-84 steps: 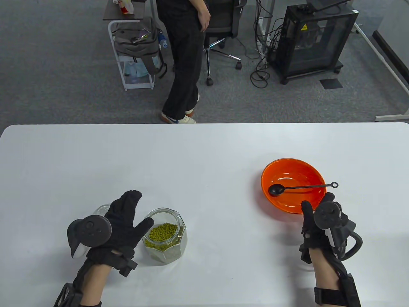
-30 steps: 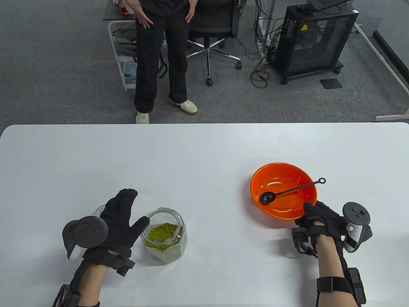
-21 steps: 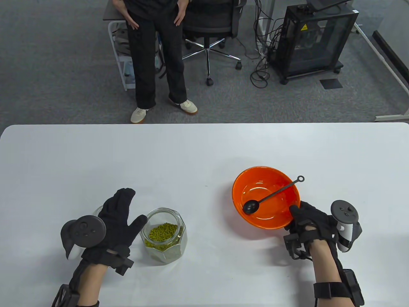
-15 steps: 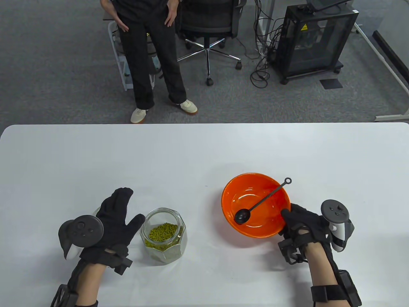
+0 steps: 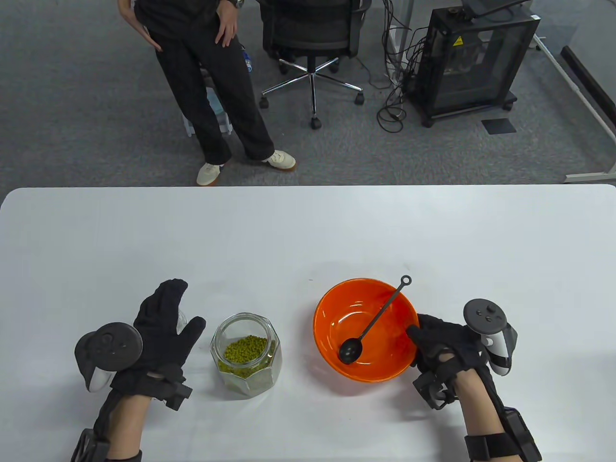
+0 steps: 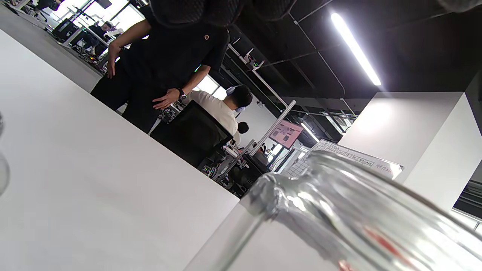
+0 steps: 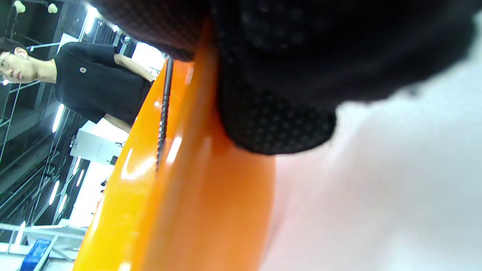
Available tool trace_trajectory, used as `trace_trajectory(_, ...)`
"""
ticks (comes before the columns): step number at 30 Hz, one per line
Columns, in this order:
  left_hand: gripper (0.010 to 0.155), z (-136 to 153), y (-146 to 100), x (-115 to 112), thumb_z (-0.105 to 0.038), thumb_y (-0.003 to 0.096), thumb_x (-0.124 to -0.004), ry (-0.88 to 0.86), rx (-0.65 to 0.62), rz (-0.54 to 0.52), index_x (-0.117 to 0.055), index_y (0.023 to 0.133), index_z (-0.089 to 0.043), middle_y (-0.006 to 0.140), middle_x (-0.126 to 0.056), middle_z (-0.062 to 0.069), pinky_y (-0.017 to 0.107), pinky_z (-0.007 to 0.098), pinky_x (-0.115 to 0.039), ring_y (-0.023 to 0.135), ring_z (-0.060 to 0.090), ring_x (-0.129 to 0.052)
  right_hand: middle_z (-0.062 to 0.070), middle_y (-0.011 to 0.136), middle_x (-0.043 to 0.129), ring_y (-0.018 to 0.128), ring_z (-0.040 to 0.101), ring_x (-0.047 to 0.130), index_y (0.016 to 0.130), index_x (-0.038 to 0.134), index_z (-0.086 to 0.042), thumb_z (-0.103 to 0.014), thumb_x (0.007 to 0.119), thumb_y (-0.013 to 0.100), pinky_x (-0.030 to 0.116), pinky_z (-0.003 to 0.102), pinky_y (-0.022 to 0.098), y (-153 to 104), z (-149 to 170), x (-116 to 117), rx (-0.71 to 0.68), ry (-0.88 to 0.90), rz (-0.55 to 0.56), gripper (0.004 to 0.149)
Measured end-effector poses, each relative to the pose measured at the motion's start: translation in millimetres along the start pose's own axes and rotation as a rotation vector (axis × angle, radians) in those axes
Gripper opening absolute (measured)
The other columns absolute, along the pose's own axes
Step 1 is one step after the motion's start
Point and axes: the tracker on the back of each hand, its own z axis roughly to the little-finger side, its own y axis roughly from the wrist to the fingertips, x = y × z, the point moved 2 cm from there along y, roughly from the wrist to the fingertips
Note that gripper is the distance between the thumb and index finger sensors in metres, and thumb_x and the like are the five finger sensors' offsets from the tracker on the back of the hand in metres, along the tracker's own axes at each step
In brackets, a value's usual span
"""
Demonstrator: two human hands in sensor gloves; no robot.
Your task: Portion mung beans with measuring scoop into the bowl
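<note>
An orange bowl sits at the near middle-right of the white table, with a black measuring scoop lying inside it, handle leaning on the far rim. My right hand pinches the bowl's near-right rim, thumb over the edge. In the right wrist view its fingertips press the bowl's outer wall, beside the scoop handle. A lidless glass jar of green mung beans stands left of the bowl. My left hand is open with spread fingers, just left of the jar and apart from it. The jar's rim fills the left wrist view.
A clear glass piece peeks out behind my left hand. The table's far half is bare white. Beyond its far edge a person in black stands on the carpet, near an office chair and a black cabinet.
My right hand took hold of the bowl's rim and dragged it left and nearer, close to the jar; the scoop swung round inside. My left hand drew slightly away from the jar.
</note>
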Motion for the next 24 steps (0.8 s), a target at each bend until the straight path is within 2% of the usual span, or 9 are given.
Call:
trace_trajectory(13, 0.102, 0, 0, -2, -0.084, 0.0498, -0.054, -0.009, 0.012, 0.011, -0.038, 0.113, -0.006, 0.115, -0.04, 0.031, 0.07, 0.077, -0.041, 0.101, 0.06, -0.048, 0.012, 0.038, 0.107, 0.009, 0.021, 0.102, 0.091, 0.073, 0.0, -0.034, 0.084, 0.047, 0.088, 0.034, 0.01, 2, -3, 15, -0.002, -0.064, -0.104, 0.056)
trace_trajectory(24, 0.102, 1, 0, -1, -0.084, 0.0498, -0.054, -0.016, 0.007, 0.005, -0.038, 0.113, -0.006, 0.115, -0.04, 0.031, 0.07, 0.077, -0.041, 0.101, 0.06, -0.048, 0.01, 0.039, 0.107, 0.011, 0.021, 0.103, 0.091, 0.074, -0.001, -0.035, 0.085, 0.048, 0.088, 0.034, 0.012, 7, 5, 18, 0.039, -0.097, -0.148, 0.056)
